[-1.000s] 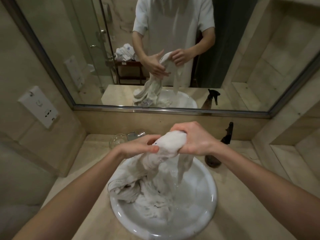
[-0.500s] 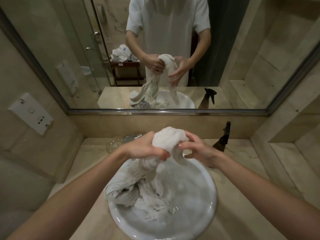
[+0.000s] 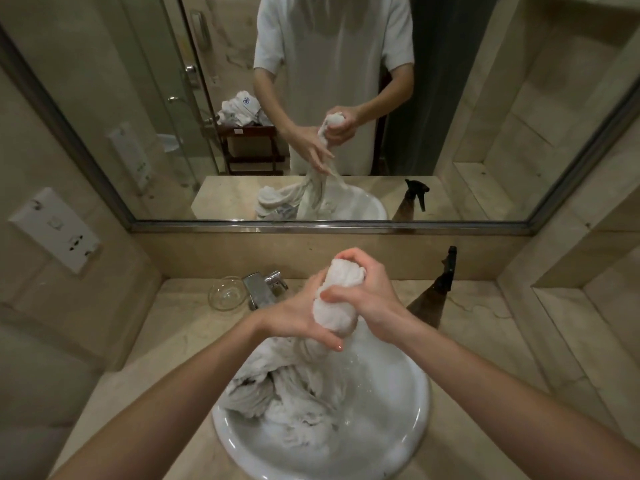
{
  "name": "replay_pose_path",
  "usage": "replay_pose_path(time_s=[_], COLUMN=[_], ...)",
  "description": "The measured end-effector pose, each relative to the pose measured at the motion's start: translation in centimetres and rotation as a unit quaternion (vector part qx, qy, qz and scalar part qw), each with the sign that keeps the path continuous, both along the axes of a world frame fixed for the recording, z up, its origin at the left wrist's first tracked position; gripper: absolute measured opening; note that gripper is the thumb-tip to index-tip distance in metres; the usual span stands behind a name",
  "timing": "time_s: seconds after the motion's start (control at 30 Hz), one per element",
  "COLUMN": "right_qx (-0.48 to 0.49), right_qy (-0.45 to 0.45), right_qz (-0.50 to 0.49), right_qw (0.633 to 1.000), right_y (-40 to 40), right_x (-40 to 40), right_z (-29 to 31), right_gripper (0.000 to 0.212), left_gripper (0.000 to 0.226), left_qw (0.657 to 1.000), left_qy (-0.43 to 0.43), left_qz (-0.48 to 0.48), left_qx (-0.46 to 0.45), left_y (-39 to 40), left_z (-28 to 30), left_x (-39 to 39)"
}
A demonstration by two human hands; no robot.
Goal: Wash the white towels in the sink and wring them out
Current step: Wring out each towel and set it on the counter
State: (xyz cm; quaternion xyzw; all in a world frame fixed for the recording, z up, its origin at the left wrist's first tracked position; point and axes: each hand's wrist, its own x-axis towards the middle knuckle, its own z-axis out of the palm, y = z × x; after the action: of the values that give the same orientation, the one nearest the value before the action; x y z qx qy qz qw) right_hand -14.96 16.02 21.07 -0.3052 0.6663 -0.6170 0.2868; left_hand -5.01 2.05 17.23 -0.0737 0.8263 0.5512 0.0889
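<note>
Both hands are up over the sink [image 3: 420, 403], wrapped round one white towel [image 3: 337, 299] bunched into a thick roll. The roll stands nearly upright, its long axis running from a rounded top end near the mirror [image 3: 485, 98] side down toward the basin, leaning a little toward the person. The right hand [image 3: 367, 299] grips the upper part, fingers curled over the top and thumb across the front. The left hand [image 3: 301, 318] clasps the lower part from the left, thumb stretched along the bottom of the roll. Below the hands the towel narrows to a twisted neck, then spreads into a wet heap filling the left half of the bowl, part of it draped over the left rim. Water lies in the right half. Behind the sink on the counter [image 3: 166, 341] stand a tap [image 3: 259, 289], a glass dish [image 3: 227, 293] just left of it, and a dark spray bottle [image 3: 434, 294] to the right.
</note>
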Motion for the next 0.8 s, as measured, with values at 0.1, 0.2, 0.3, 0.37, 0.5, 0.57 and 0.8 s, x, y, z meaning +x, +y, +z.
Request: replay_pose_path(time_s=[0.1, 0.2, 0.3, 0.37, 0.5, 0.57, 0.8], right_qx=[-0.015, -0.032, -0.066, -0.077, -0.017, 0.047, 0.290], right_qy=[-0.075, -0.148, -0.217, -0.263, -0.204, -0.063, 0.429], right_qz=[0.011, 0.062, 0.086, 0.084, 0.139, 0.180, 0.386], right_qw=[0.997, 0.987, 0.970, 0.958, 0.969, 0.980, 0.764], right_y=[0.0, 0.2, 0.2, 0.2, 0.5, 1.2, 2.0], right_x=[0.0, -0.8, -1.8, -2.1, -3.4, -5.1, -4.8], right_z=[-0.6, -0.8, -1.1, -1.3, -1.6, -1.0, 0.6], right_gripper=[0.041, 0.040, 0.040, 0.037, 0.037, 0.051, 0.123], left_gripper=[0.100, 0.105, 0.096, 0.088, 0.057, 0.062, 0.060], left_qw=[0.992, 0.992, 0.991, 0.987, 0.977, 0.983, 0.986], left_qy=[-0.057, -0.052, -0.051, -0.054, -0.078, -0.075, -0.135], left_qz=[-0.058, -0.052, -0.022, -0.015, -0.055, -0.017, -0.056], left_qx=[0.100, 0.103, 0.123, 0.153, 0.191, 0.167, 0.085], left_y=[-0.5, -0.5, 0.4, 1.1, 1.7, 1.3, -0.6], left_z=[-0.4, -1.3, -2.1, -2.4, -2.0, -1.7, 0.3], left_x=[0.4, 0.3, 0.5, 0.5, 0.5, 0.8, 0.6])
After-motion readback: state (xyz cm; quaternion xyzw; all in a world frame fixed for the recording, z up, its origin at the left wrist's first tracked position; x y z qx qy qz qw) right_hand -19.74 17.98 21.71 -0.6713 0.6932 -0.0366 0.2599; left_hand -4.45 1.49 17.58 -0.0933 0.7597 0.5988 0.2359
